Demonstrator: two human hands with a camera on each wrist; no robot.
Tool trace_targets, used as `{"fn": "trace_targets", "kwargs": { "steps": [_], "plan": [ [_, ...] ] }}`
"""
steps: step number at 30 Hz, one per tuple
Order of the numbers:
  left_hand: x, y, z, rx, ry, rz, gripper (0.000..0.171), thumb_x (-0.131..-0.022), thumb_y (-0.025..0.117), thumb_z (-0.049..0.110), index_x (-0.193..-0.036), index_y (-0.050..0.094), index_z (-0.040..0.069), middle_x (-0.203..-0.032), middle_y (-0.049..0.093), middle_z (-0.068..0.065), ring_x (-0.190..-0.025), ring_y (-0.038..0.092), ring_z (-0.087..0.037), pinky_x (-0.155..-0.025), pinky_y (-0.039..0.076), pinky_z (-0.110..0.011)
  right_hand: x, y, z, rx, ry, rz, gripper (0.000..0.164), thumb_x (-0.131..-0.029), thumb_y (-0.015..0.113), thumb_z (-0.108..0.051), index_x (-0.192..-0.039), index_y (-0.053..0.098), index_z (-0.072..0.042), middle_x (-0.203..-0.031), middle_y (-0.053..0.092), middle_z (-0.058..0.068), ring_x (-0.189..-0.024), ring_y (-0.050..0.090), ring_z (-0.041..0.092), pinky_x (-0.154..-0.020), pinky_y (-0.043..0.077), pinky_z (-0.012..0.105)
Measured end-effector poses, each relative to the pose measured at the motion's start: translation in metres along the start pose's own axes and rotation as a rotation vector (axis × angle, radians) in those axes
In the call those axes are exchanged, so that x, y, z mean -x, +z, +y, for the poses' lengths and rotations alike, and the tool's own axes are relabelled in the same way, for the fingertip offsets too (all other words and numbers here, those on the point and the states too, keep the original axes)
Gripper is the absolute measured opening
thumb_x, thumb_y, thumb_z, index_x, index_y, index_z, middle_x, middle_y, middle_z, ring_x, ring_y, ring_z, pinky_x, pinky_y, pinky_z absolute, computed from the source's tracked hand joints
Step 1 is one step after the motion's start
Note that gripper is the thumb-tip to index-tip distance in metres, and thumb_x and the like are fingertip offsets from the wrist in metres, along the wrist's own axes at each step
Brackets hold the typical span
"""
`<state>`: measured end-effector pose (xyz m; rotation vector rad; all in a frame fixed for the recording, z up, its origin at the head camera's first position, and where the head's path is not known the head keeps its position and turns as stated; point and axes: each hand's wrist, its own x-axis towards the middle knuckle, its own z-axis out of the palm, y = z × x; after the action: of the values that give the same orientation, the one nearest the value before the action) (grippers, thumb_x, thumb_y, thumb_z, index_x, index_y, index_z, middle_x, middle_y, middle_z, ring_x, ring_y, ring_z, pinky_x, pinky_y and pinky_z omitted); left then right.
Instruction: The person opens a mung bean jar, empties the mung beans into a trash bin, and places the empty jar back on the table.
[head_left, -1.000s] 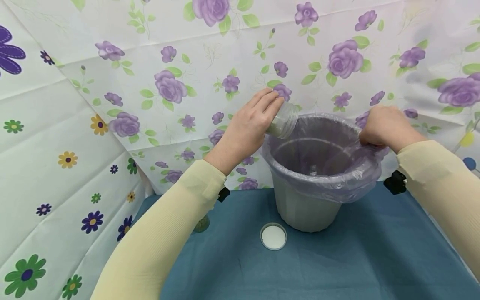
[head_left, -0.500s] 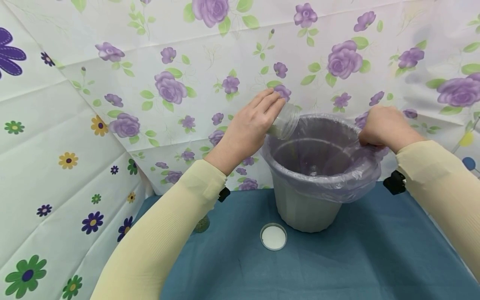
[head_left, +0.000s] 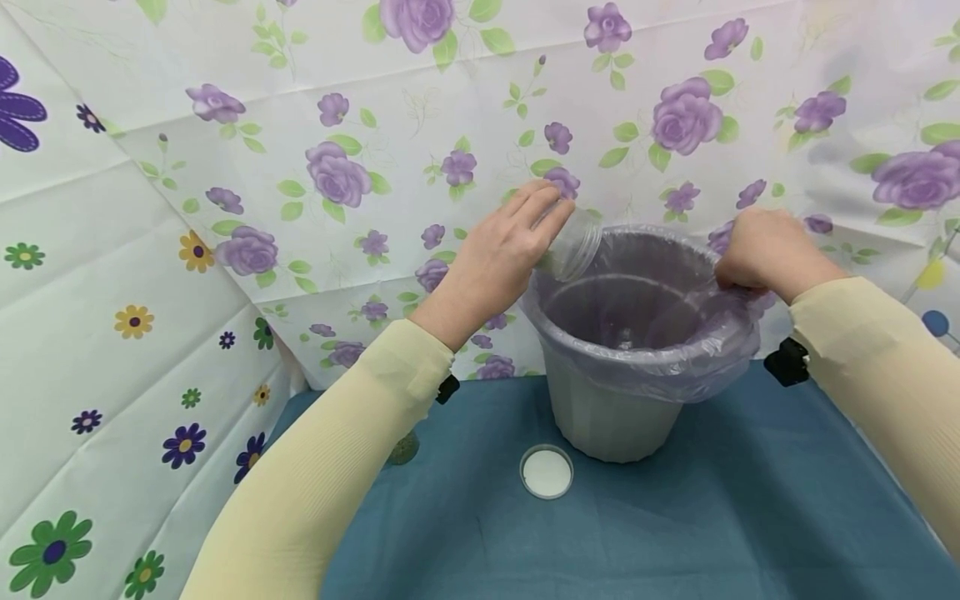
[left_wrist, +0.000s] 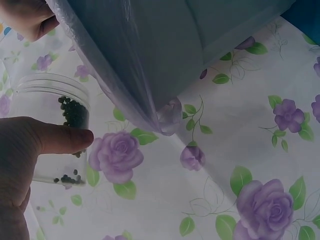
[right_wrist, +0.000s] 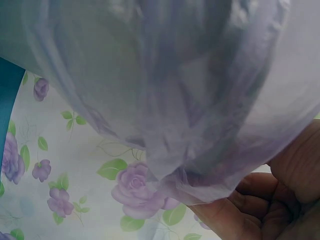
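Note:
My left hand [head_left: 495, 262] grips a clear plastic jar [head_left: 579, 242], tipped with its mouth toward the inside of a grey bin [head_left: 611, 421] at the bin's left rim. In the left wrist view, small dark green pellets [left_wrist: 75, 114] cling along one side of the jar, with a few more near its base, and my thumb lies across it. A thin, translucent purple bin bag [head_left: 701, 379] lines the bin and folds over its rim. On the right side, my right hand [head_left: 768, 254] holds the bag at the rim, fingers curled; its fingertips are partly hidden.
On the blue cloth [head_left: 637, 533] in front of the bin lies a round lid [head_left: 547, 472], white inside. Partly behind my left forearm is a dark green roundish thing [head_left: 405, 450]. A floral sheet [head_left: 420, 108] hangs close behind the bin.
The jar has tipped very slightly further, and less green shows inside it than a second ago. My right hand stays at the bag and rim.

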<state>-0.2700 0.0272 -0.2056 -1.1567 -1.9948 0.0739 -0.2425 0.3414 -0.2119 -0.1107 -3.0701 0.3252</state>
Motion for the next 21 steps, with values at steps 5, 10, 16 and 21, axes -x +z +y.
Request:
{"fn": "trace_targets", "kwargs": {
  "steps": [5,10,16,21],
  "plan": [
    [-0.0004,0.0005,0.0007,-0.015,0.003,-0.009,0.048,-0.088,0.051,-0.007,-0.134,0.050,0.007,-0.137,0.049,-0.011,-0.135,0.037,-0.023,-0.105,0.043,-0.028,-0.0002,-0.0004,-0.0006,0.010,-0.003,0.004,0.014,-0.060,0.062,-0.011,-0.063,0.050,-0.005,-0.065,0.053,0.016,-0.058,0.050,0.030,-0.043,0.040,0.033],
    [0.0003,0.0000,0.0013,-0.016,-0.003,-0.031,0.052,-0.087,0.051,-0.008,-0.136,0.047,0.008,-0.138,0.048,-0.011,-0.138,0.033,-0.023,-0.105,0.042,-0.029,0.0007,-0.0004,-0.0011,0.008,-0.004,0.004,0.012,-0.059,0.061,-0.010,-0.061,0.050,-0.006,-0.062,0.053,0.015,-0.057,0.049,0.030,-0.042,0.040,0.033],
    [0.0008,-0.0009,0.0016,-0.009,0.000,-0.044,0.055,-0.086,0.052,-0.010,-0.138,0.046,0.008,-0.140,0.046,-0.012,-0.140,0.031,-0.023,-0.106,0.041,-0.029,0.0013,-0.0004,-0.0015,-0.001,0.000,0.004,0.011,-0.058,0.060,-0.009,-0.060,0.050,-0.006,-0.061,0.052,0.014,-0.055,0.049,0.029,-0.041,0.040,0.032],
    [0.0001,-0.0004,0.0025,-0.008,0.011,-0.045,0.056,-0.085,0.052,-0.010,-0.138,0.046,0.008,-0.139,0.046,-0.012,-0.140,0.030,-0.023,-0.104,0.044,-0.030,0.0009,-0.0003,-0.0014,0.009,-0.007,0.016,0.012,-0.058,0.061,-0.010,-0.061,0.050,-0.005,-0.063,0.052,0.016,-0.057,0.049,0.030,-0.042,0.040,0.033]
  ]
}}
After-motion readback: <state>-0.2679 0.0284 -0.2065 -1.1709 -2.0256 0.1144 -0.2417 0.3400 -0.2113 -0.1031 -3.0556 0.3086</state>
